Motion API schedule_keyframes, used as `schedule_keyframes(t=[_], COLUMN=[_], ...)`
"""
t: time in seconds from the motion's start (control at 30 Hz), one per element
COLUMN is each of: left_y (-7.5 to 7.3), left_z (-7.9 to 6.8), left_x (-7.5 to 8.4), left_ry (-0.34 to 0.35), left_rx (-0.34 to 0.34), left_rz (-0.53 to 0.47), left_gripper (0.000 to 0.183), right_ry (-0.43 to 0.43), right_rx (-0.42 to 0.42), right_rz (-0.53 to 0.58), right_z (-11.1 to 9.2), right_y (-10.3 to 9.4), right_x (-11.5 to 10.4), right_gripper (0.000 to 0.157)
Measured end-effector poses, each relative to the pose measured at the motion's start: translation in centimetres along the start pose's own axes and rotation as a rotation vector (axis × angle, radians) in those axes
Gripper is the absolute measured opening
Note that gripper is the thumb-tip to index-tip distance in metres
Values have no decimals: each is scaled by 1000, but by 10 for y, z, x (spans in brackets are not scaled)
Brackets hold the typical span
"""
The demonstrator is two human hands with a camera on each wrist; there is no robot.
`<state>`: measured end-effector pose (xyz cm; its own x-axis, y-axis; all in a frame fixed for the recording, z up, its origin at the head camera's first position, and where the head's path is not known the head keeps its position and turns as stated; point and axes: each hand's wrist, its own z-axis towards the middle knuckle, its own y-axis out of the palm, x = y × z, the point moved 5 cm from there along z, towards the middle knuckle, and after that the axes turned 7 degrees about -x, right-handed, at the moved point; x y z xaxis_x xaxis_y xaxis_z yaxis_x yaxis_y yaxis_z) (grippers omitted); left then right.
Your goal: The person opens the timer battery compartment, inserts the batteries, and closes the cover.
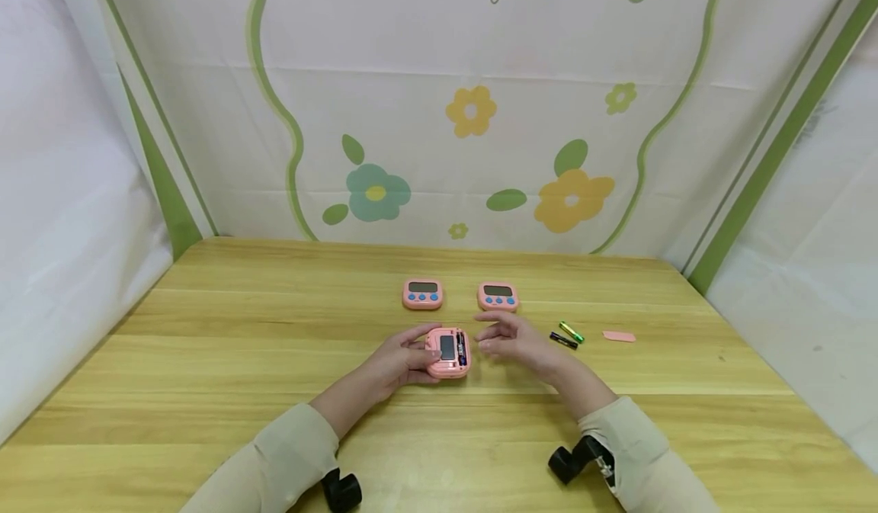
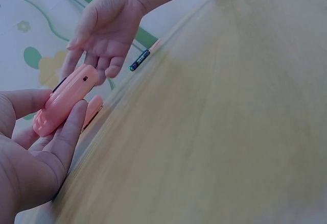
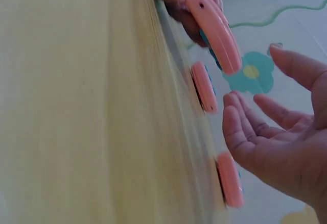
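Observation:
My left hand (image 1: pixel 405 360) grips a pink digital timer (image 1: pixel 435 367), thumb on its back and fingers along its edge. The timer's back faces up, with its battery compartment uncovered and a dark battery (image 1: pixel 462 350) lying in it. Just right of the timer, my right hand (image 1: pixel 516 339) is raised with fingers loosely bent and nothing in them. From the right wrist view, a gap shows between the right fingertips (image 3: pixel 232 99) and the held timer (image 3: pixel 218 32). A green battery (image 1: pixel 571 331) and a dark battery (image 1: pixel 563 340) lie beyond the right hand.
Two more pink timers stand farther back on the wooden table (image 1: pixel 274 330), a left one (image 1: pixel 422 294) and a right one (image 1: pixel 498 296), screens and blue buttons showing. A small pink battery cover (image 1: pixel 619 336) lies right of the batteries. Behind hangs a flower-printed curtain (image 1: pixel 411 101).

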<state>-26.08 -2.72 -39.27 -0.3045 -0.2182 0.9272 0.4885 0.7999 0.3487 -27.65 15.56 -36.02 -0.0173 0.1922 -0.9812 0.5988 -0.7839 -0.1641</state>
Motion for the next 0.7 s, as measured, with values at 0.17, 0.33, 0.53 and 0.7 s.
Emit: schedule_keyframes(t=[0.17, 0.33, 0.53, 0.7], left_y=[-1, -3, -3, -1], left_z=[0, 0, 1, 0], left_x=[0, -1, -1, 0], left_ry=[-3, -3, 3, 2], left_rx=[4, 4, 2, 2], left_rz=[-4, -1, 0, 2], left_gripper=[57, 57, 58, 58], right_ry=[-25, -48, -66, -115], right_rx=[70, 121, 183, 251], right_rz=[-27, -57, -76, -91], right_z=[-15, -28, -49, -69], right_y=[-21, -40, -64, -88], right_x=[-8, -9, -7, -5], right_gripper=[52, 47, 49, 33])
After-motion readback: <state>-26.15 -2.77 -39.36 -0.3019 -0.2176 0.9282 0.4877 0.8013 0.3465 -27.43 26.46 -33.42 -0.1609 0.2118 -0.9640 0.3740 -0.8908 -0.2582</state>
